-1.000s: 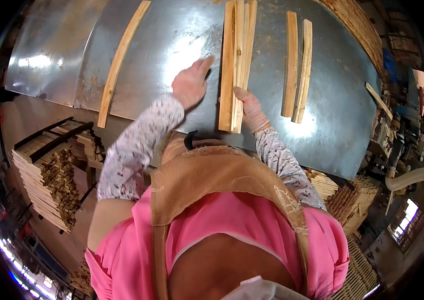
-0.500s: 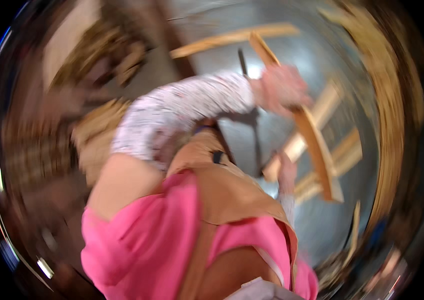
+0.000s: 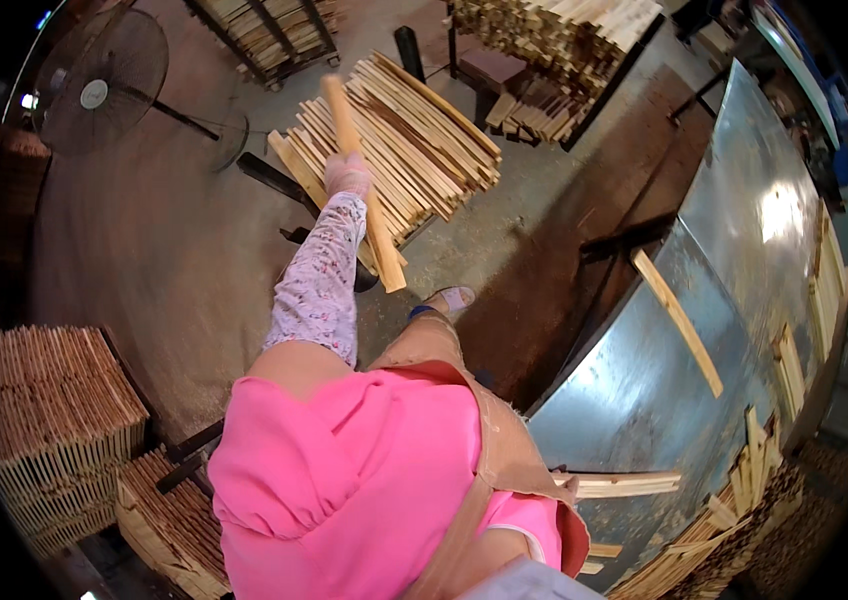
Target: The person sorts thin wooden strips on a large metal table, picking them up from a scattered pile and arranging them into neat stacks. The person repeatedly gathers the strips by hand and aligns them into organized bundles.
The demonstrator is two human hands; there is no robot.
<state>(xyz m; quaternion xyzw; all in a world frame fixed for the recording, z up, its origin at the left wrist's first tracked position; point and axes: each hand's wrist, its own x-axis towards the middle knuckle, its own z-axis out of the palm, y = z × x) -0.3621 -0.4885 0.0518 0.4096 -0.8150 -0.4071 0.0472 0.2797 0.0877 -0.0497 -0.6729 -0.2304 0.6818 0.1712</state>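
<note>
My left hand (image 3: pixel 347 175), at the end of a patterned sleeve, is stretched out and shut on a long pale wooden slat (image 3: pixel 384 250). The slat hangs over a loose pile of similar slats (image 3: pixel 434 140) on the floor. My right hand (image 3: pixel 571 487) is mostly hidden behind my brown apron; only a sliver shows, gripping a couple of short slats (image 3: pixel 629 485) that stick out over the edge of the metal table (image 3: pixel 744 250).
One slat (image 3: pixel 679 320) lies on the metal table, with more at its far side (image 3: pixel 829 280). Stacked slats (image 3: pixel 44 420) stand at the left and further stacks (image 3: pixel 564 40) at the top. A floor fan (image 3: pixel 104 80) stands top left. Offcuts (image 3: pixel 734 520) are heaped lower right.
I have turned away from the table toward the floor pile. My left hand left the tabletop, took a slat and swung it out over the pile. The right hand dropped to my side.
</note>
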